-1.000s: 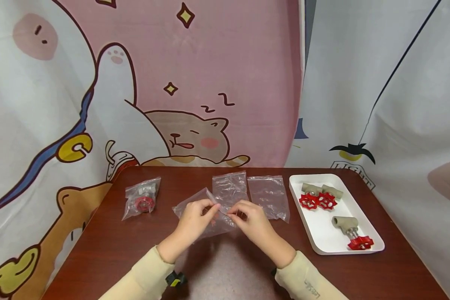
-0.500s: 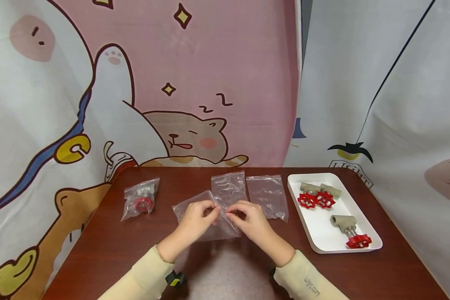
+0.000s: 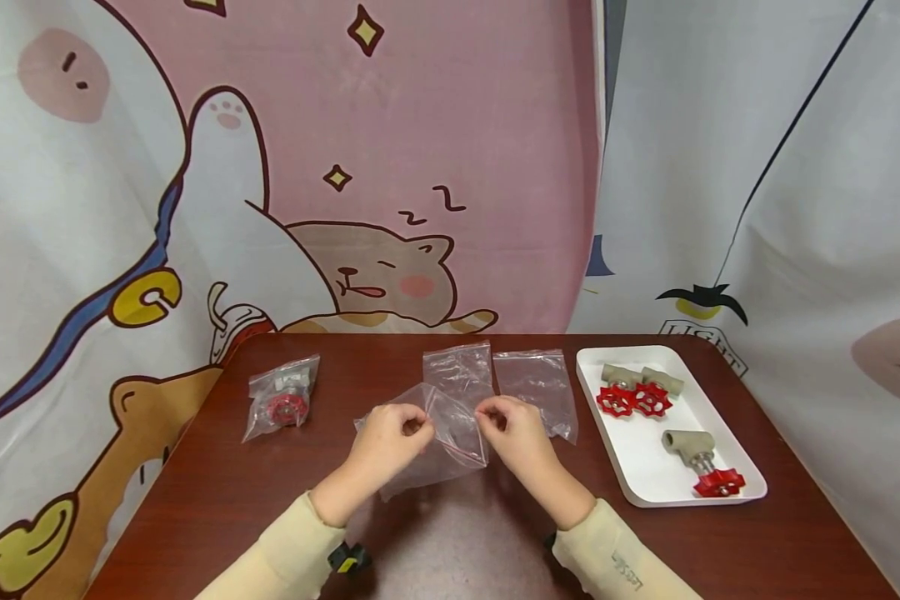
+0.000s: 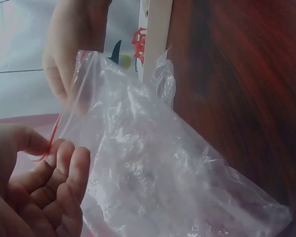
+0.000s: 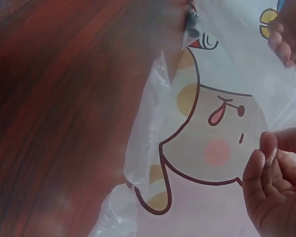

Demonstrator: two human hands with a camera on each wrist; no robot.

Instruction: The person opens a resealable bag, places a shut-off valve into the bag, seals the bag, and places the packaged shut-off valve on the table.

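A clear zip bag (image 3: 429, 468) is held up between my hands over the table, its mouth spread apart. My left hand (image 3: 386, 440) pinches one lip; the left wrist view shows thumb and forefinger on the red zip line of the bag (image 4: 143, 163). Opposite it, my right hand (image 3: 523, 437) pinches the other lip between thumb and forefinger. The right wrist view shows the right hand (image 5: 276, 185) with its other fingers curled, right beside the clear film. Nothing shows inside this bag.
Two flat zip bags (image 3: 457, 367) (image 3: 540, 387) lie behind my hands. A bagged red-handled valve (image 3: 287, 406) lies at the left. On the right, a white tray (image 3: 645, 475) holds three valves (image 3: 693, 454) with red handwheels. A printed cloth (image 3: 495, 167) hangs behind the table.
My hands were close together at the bag's edge. The right hand has moved right, away from the left, and the bag's mouth has spread open between them.
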